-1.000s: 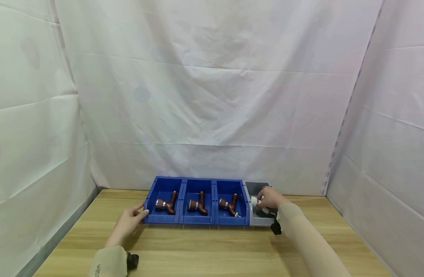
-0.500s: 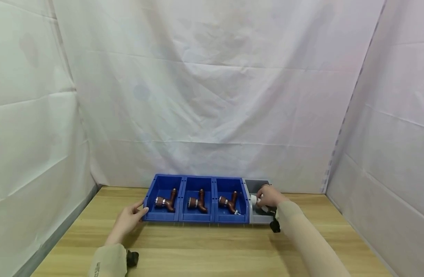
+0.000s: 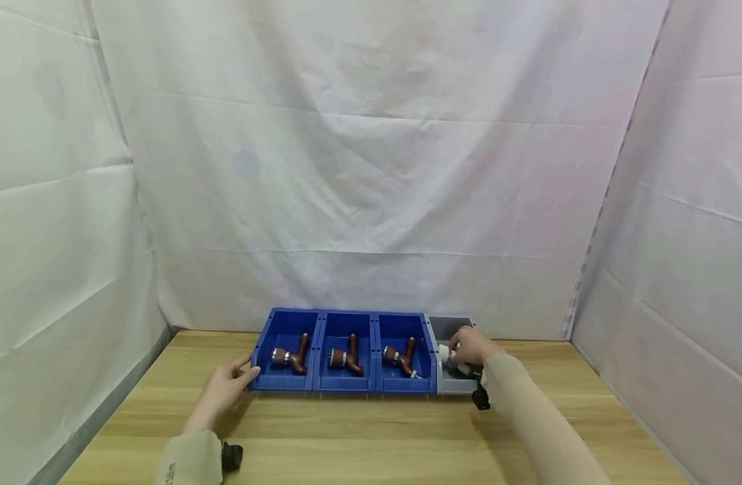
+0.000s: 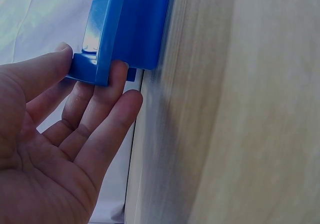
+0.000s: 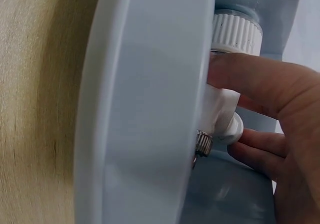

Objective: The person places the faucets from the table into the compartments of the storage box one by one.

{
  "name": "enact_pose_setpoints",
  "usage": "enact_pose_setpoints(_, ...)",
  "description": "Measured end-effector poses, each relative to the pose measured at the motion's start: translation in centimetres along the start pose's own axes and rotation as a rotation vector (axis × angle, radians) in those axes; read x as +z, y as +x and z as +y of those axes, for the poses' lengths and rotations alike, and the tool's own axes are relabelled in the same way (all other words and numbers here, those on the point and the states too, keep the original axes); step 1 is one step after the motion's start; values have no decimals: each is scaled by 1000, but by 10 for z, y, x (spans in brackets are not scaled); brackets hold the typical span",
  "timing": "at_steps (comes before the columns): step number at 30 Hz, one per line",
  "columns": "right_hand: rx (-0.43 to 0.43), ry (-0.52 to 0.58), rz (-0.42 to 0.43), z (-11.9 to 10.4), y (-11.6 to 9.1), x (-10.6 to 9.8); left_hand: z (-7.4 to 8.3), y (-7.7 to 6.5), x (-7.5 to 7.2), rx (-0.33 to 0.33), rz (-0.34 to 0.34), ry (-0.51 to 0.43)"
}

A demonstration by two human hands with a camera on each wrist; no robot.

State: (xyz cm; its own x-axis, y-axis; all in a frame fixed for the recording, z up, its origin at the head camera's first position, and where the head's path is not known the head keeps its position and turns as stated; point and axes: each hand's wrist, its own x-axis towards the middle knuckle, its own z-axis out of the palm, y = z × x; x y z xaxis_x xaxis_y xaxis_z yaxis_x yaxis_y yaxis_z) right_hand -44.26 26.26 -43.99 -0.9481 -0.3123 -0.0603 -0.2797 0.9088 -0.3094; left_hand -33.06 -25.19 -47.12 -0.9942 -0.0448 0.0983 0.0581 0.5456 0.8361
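Observation:
My left hand (image 3: 222, 389) pinches the left edge of the leftmost blue bin (image 3: 283, 382). In the left wrist view, the thumb lies on one side of that bin's rim and the fingers on the other. My right hand (image 3: 475, 345) reaches into the grey bin (image 3: 458, 387) and grips a white valve (image 5: 220, 108) with a ribbed knob (image 5: 237, 32). The valve sits low in that bin, partly hidden by the bin's front wall and my fingers. A small knurled metal fitting (image 5: 203, 144) shows at its side.
Brown valves with ribbed knobs lie in the blue bins: one in the left bin (image 3: 299, 357), a second valve (image 3: 349, 357) in the middle, a third valve (image 3: 404, 358) on the right. The joined bins stand on a wooden table (image 3: 347, 438) before a white cloth (image 3: 371, 202).
The head view has shifted slightly. Both hands keep their places, the left at the blue bin's edge and the right on the white valve.

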Motion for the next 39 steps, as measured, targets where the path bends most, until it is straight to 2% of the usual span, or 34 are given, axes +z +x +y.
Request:
enact_pose_setpoints(10, 36, -53, -6, -1, 0, 4, 1, -1, 0, -6, 5, 10)
enact_pose_setpoints(22, 25, -76, -1, 1, 1, 6, -1, 0, 0, -3, 1, 0)
enact_pose_setpoints(39, 51, -176, 17, -10, -4, 5, -2, 3, 0, -7, 5, -18)
